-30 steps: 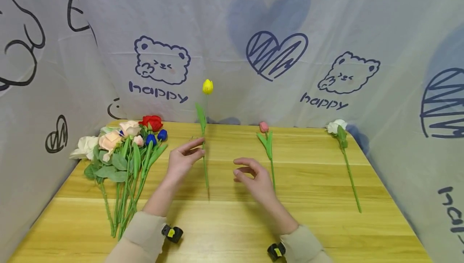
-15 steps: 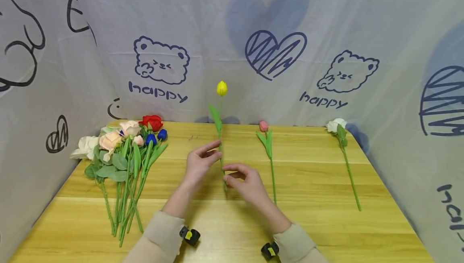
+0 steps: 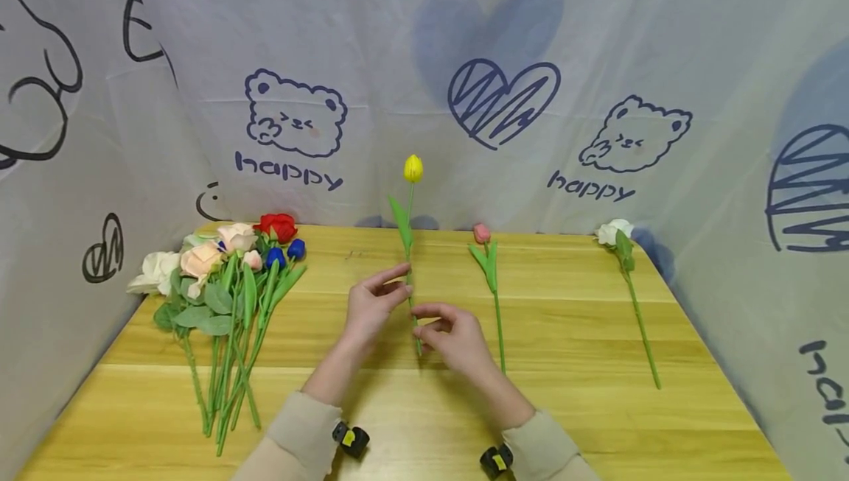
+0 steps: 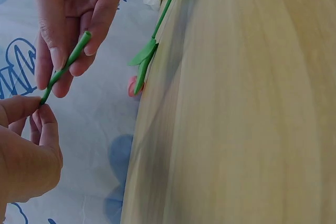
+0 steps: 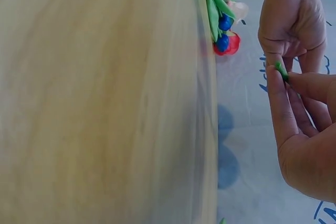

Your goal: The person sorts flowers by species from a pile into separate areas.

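Observation:
A yellow tulip (image 3: 413, 169) with a green leaf stands nearly upright above the table, its bloom at the top. My left hand (image 3: 373, 308) pinches the middle of its stem between thumb and fingers. Just below, my right hand (image 3: 458, 337) pinches the stem near its lower end. The left wrist view has the bare stem end (image 4: 79, 48) sticking out past the right fingers, with my left hand (image 4: 31, 156) farther along the stem. In the right wrist view only a short green piece of stem (image 5: 281, 69) shows; the bloom is out of sight there.
On the left of the wooden table (image 3: 570, 422) lies a bunch of flowers (image 3: 219, 297) with white, peach, red and blue blooms. A pink tulip (image 3: 491, 267) lies right of my hands, and a white rose (image 3: 617, 234) lies farther right. A printed cloth (image 3: 398, 46) hangs behind.
My left hand has moved right with the yellow tulip. The right hand, apart from the stem a second ago, has come left and now pinches it. Both have lately shifted slightly.

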Demonstrator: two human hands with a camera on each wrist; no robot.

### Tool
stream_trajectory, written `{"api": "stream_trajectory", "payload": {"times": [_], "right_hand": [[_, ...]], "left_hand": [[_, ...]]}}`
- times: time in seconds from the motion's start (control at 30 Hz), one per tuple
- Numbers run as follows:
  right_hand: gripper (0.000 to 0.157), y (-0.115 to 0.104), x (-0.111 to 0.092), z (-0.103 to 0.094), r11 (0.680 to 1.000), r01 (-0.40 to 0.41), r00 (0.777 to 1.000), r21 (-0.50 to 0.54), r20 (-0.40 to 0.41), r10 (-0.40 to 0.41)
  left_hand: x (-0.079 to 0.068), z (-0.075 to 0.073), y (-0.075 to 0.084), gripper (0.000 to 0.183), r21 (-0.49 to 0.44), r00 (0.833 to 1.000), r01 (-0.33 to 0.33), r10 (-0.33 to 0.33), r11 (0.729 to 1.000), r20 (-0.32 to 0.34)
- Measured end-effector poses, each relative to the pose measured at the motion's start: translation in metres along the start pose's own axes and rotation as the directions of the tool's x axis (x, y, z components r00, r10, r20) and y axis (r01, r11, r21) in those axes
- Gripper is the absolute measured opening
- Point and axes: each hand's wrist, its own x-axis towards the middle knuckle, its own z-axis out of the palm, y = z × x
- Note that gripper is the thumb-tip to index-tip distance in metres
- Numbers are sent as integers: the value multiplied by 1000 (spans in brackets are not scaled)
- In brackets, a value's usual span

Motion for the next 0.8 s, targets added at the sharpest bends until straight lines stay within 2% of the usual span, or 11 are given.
{"api": "stream_trajectory", "payload": {"times": [0.2, 0.47, 0.63, 0.8], "right_hand": [[27, -7, -2, -2, 999, 23, 999, -39, -46, -25], [25, -11, -2, -11, 996, 66, 994, -62, -81, -71], [25, -11, -7, -25, 994, 56, 993, -92, -99, -65], [27, -6, -12, -44, 991, 30, 991, -128, -127, -46]], "left_hand": [[0, 2, 4, 36, -18, 999, -43, 44, 999, 8], [-2, -2, 14, 34, 12, 986, -157, 156, 988, 59], [-2, -19, 15, 32, 95, 970, -239, 233, 966, 68], [-2, -46, 18, 31, 180, 955, -297, 289, 938, 74]]}}
